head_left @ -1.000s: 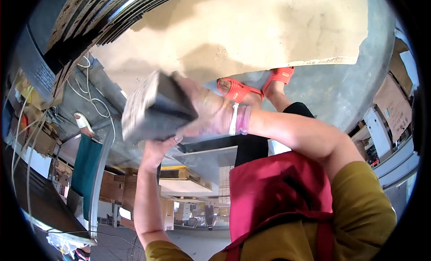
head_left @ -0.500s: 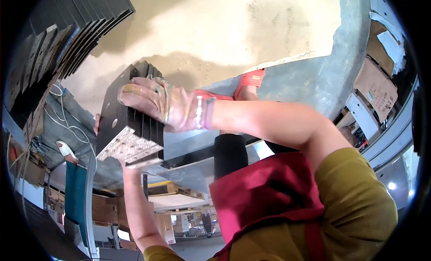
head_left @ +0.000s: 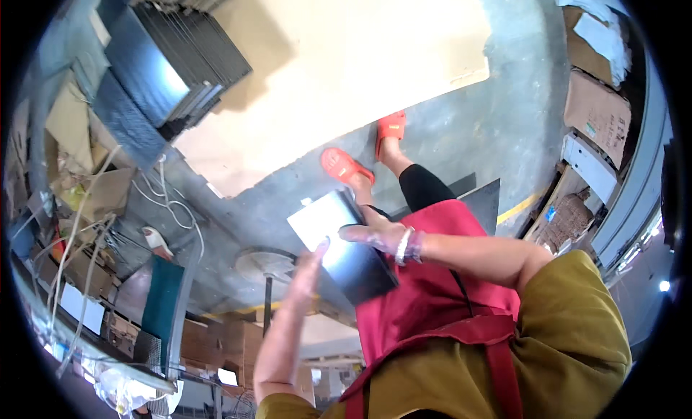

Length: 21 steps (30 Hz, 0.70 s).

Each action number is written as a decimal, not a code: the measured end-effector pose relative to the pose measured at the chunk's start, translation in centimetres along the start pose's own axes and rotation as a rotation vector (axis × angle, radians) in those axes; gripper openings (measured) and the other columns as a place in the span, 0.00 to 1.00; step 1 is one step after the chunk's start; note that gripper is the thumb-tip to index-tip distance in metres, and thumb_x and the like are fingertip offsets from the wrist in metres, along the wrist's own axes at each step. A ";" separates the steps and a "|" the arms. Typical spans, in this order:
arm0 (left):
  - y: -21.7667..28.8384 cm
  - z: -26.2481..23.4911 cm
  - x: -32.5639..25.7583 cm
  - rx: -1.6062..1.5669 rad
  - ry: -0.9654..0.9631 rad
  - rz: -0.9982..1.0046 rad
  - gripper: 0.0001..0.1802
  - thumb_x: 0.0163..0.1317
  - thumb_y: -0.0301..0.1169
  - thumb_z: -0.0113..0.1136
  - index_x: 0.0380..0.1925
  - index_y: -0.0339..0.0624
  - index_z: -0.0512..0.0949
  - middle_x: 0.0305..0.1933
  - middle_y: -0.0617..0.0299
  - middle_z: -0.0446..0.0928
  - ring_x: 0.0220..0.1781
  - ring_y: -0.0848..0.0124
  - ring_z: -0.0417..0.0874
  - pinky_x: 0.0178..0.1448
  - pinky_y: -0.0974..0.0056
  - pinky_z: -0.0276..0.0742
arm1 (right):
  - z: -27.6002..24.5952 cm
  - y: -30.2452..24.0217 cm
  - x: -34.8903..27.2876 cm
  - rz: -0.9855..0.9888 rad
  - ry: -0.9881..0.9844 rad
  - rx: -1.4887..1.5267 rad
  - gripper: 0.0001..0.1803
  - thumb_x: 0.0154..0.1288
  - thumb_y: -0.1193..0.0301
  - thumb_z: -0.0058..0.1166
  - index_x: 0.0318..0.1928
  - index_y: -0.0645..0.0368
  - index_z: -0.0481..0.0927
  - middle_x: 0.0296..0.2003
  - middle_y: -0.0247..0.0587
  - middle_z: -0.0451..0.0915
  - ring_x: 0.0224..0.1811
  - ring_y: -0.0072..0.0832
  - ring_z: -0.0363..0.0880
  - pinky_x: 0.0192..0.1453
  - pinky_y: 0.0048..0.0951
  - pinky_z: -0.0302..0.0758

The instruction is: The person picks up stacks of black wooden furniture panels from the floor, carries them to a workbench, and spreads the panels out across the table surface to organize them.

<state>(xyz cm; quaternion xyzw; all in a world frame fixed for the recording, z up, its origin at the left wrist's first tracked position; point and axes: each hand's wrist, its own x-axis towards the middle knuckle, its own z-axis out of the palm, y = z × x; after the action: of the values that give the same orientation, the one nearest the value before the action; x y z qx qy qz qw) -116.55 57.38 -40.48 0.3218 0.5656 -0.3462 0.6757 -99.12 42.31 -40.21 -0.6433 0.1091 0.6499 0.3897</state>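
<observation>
A black panel [head_left: 360, 271] with a glossy face lies tilted in front of my red apron [head_left: 461, 224], its upper left part bright with glare. Whether more panels lie beneath it is hidden. My right hand [head_left: 378, 233], in a stained glove, grips it from the right edge with the thumb across the top face. My left hand [head_left: 308, 269] is at the panel's left edge, its tip touching or almost touching it. Motion smears its fingers, so their grip is unclear.
A stack of dark panels [head_left: 191, 55] stands at far left on a large tan sheet [head_left: 346, 51]. A round stool-like top [head_left: 265, 262] is left of my hands. White cables [head_left: 169, 203] trail on the floor at left. Cardboard [head_left: 597, 116] leans at right.
The black panels have come from the sheet at left to my lap, turning their glossy face up. Both hands moved right and nearer with them. My view has shifted too.
</observation>
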 end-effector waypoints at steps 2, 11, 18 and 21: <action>-1.9 4.6 -3.4 -0.175 -0.002 -0.208 0.38 0.61 0.57 0.52 0.62 0.39 0.63 0.62 0.58 0.69 0.64 0.66 0.67 0.69 0.60 0.57 | -1.1 0.9 -5.4 0.324 -0.012 0.247 0.44 0.50 0.49 0.63 0.57 0.72 0.66 0.47 0.54 0.76 0.49 0.39 0.77 0.53 0.35 0.73; 3.0 16.6 -21.2 -0.116 -0.187 -0.179 0.39 0.64 0.61 0.38 0.63 0.40 0.61 0.64 0.53 0.64 0.64 0.60 0.65 0.68 0.54 0.58 | -3.4 -0.1 -22.5 0.296 -0.241 0.557 0.27 0.66 0.49 0.47 0.56 0.55 0.73 0.49 0.35 0.76 0.46 0.23 0.74 0.49 0.26 0.71; 6.6 27.3 -27.6 0.091 -0.156 0.504 0.31 0.63 0.47 0.51 0.59 0.36 0.64 0.57 0.58 0.70 0.58 0.67 0.71 0.64 0.61 0.64 | -12.3 -4.4 -33.0 -0.597 0.183 0.393 0.50 0.53 0.57 0.65 0.67 0.65 0.50 0.53 0.55 0.71 0.56 0.40 0.72 0.60 0.34 0.68; 7.2 36.2 -29.8 0.203 -0.155 0.857 0.37 0.55 0.48 0.59 0.58 0.35 0.64 0.55 0.59 0.71 0.57 0.68 0.71 0.61 0.62 0.65 | -19.1 -2.9 -36.8 -0.894 0.287 0.325 0.59 0.47 0.55 0.68 0.70 0.64 0.44 0.64 0.59 0.57 0.69 0.47 0.55 0.69 0.36 0.56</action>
<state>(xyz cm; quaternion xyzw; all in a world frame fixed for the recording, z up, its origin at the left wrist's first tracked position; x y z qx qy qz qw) -94.56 34.49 -5.16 0.5648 0.2920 -0.1118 0.7637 -87.76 18.47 -8.11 -0.6411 -0.0248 0.2986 0.7066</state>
